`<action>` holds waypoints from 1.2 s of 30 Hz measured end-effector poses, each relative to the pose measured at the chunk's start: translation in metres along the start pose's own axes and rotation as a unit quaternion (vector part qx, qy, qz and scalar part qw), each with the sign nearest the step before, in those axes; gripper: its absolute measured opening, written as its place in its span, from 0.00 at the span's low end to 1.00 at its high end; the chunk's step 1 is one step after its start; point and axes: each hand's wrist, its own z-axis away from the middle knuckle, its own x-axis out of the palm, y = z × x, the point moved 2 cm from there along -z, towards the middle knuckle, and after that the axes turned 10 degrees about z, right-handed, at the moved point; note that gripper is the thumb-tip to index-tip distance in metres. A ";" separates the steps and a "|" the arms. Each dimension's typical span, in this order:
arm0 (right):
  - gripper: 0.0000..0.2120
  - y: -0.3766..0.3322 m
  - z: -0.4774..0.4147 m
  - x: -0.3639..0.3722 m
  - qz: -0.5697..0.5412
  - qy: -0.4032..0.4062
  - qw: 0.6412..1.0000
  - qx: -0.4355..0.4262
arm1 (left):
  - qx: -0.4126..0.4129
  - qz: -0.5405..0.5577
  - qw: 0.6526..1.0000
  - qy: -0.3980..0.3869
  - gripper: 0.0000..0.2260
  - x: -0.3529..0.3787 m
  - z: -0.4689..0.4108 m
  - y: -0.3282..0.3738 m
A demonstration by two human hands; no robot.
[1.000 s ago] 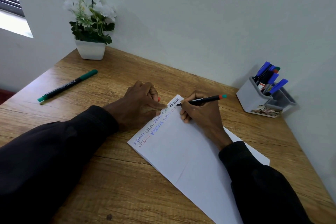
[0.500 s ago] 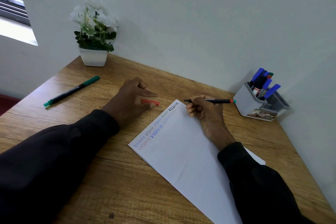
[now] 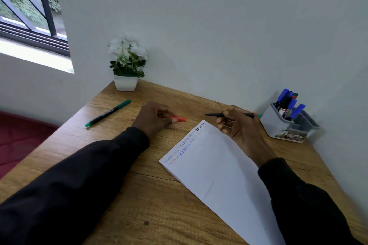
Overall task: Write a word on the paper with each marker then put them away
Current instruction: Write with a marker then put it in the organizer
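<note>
One green marker [image 3: 108, 113]: lies alone on the wooden tabletop [image 3: 139, 205] at the far left, well apart from both hands. By my judgement it is not yet put away.
Potted plant [image 3: 127, 65]: white flowers in a white pot, in the back corner against the wall, just beyond the green marker.
Left hand [image 3: 153, 119]: rests on the tabletop to the left of the paper. Its fingers are curled and pinch a small red cap [image 3: 179, 119] that sticks out to the right.
Paper [image 3: 219, 175]: white, lying at an angle in the middle. One word is repeated along its top edge in several colours, the last one in black at the far corner.
Right hand [image 3: 237, 127]: just past the paper's far corner, fingers closed round a black marker [image 3: 217, 114]. The marker is held level above the tabletop, bare tip pointing left toward the cap; tip and cap are near but apart.
Holder [image 3: 274, 123]: grey pot at the far right by the wall, with several markers standing upright in it, mostly blue-capped.
Step in hand: most likely recapping the black marker.
Doing it well: bring the cap's open end square onto the tip, though which end is open is too small to tell. Push straight until it seats, then carry the marker right and stand it in the holder.
</note>
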 end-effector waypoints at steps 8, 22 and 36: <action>0.13 -0.007 0.049 0.019 0.039 -0.046 0.994 -0.095 | -0.003 0.163 0.986 -0.037 0.09 -0.002 0.026 0.028; 0.08 -0.034 0.090 0.015 0.057 -0.019 0.984 -0.165 | 0.066 0.126 0.988 -0.055 0.10 -0.001 0.050 0.081; 0.02 -0.033 0.109 0.001 0.218 0.107 0.950 -0.198 | 0.131 0.056 0.988 -0.056 0.03 0.049 0.046 0.096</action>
